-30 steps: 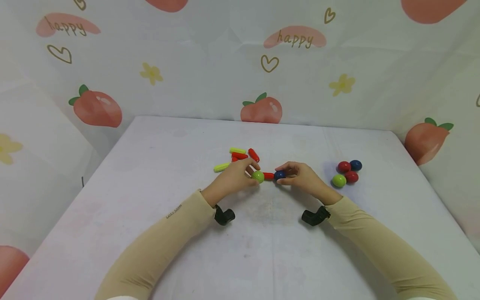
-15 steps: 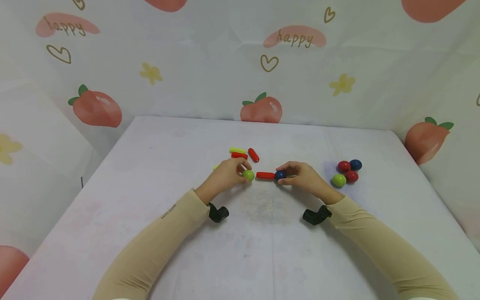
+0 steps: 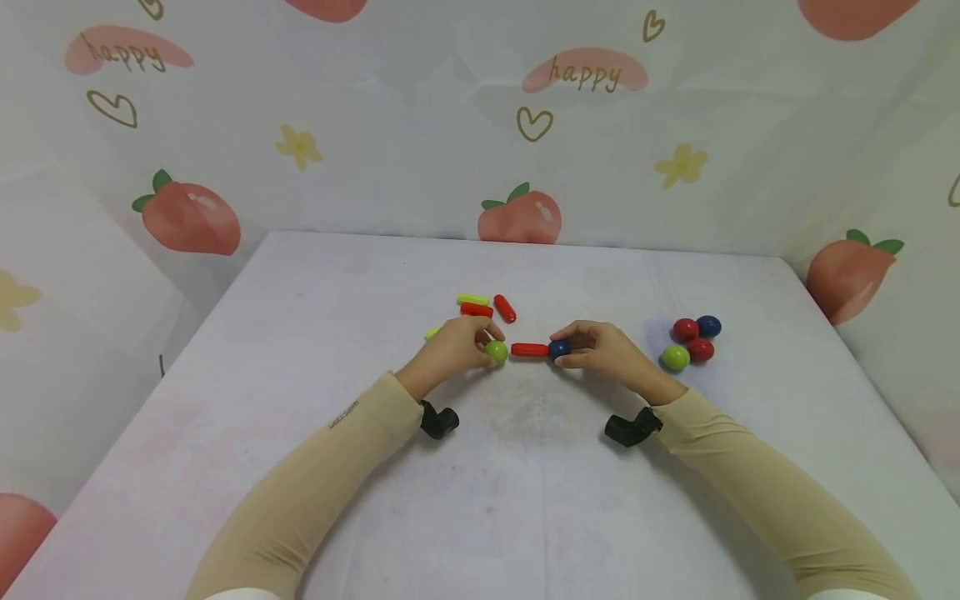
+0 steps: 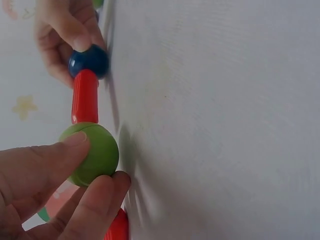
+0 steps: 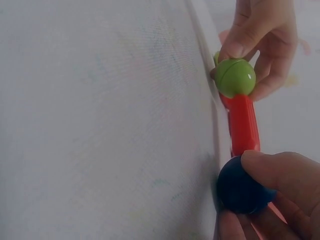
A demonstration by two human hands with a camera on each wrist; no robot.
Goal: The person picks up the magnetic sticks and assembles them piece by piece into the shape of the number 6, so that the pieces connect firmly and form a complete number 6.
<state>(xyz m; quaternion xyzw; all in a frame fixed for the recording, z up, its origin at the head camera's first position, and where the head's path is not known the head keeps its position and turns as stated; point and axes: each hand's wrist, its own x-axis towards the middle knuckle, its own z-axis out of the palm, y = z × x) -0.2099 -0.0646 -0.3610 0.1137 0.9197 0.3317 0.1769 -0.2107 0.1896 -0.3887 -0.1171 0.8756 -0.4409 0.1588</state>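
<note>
My left hand pinches a green ball between thumb and fingers, near the middle of the table. In my right hand is a dark blue ball, gripped the same way. A short red rod sticks out leftward from the blue ball, touching it. Its free end points at the green ball, and the head view shows a narrow gap between them. In both wrist views the rod and the green ball line up closely, so the gap is hard to see there.
Behind my left hand lie loose red rods and yellow-green rods, partly hidden by the hand. To the right sits a cluster of balls: two red, one blue, one green. A white cloth covers the table.
My left hand has drawn the green ball leftward, away from the red rod, uncovering the rod's left end. The right hand, blue ball and rod have stayed nearly in place.
</note>
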